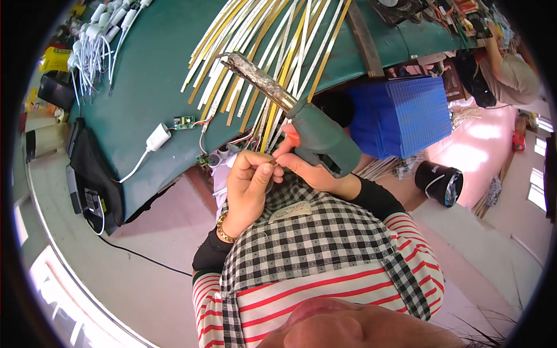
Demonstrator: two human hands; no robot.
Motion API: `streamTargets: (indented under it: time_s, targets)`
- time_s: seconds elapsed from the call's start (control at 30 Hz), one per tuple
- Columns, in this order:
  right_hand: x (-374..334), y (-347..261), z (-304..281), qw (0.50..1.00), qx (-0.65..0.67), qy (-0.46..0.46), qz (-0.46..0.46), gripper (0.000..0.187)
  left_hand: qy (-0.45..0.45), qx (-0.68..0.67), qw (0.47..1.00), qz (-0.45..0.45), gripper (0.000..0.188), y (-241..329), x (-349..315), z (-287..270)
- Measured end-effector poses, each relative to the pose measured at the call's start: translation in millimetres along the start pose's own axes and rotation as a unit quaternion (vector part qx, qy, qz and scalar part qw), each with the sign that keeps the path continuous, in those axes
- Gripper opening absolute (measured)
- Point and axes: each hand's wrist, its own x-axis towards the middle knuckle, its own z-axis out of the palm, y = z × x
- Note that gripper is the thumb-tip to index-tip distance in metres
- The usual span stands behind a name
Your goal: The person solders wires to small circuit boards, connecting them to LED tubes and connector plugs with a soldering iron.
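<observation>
My left hand (246, 182), wrist ringed by a gold bracelet, is closed in a pinch in front of my apron. What sits in its fingertips is too small to name. My right hand (313, 171) meets it there, thumb reaching to the pinch and a finger at a red part of a heat gun (325, 133). This gun has a dark green body and a worn metal barrel pointing up and left over the table; its handle is hidden. Just left are a small green circuit board (203, 159), another board (184, 122) with wires, and a white lamp holder (158, 138) with a white cable.
White and yellow strips (255, 64) lie fanned over the green table (151, 64). White cabled holders (96, 43) pile at the far left. A black bag (98, 168) hangs at the left edge. Right stand blue crates (406, 116), a black bucket (439, 183) and another person (513, 75).
</observation>
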Motion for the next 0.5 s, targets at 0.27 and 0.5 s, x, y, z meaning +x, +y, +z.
streamTargets:
  time_s: [0.27,0.5]
  targets:
    - [0.6,-0.1,-4.6,0.989,-0.12,-0.008,-0.086,0.051,0.043,0.038,0.998,0.016,0.007,4.3,1.2,4.9]
    - [-4.5,8.1,-5.8,0.983,-0.162,-0.014,-0.088,0.054,0.035,0.158,0.986,0.043,0.005,8.3,3.5,4.7]
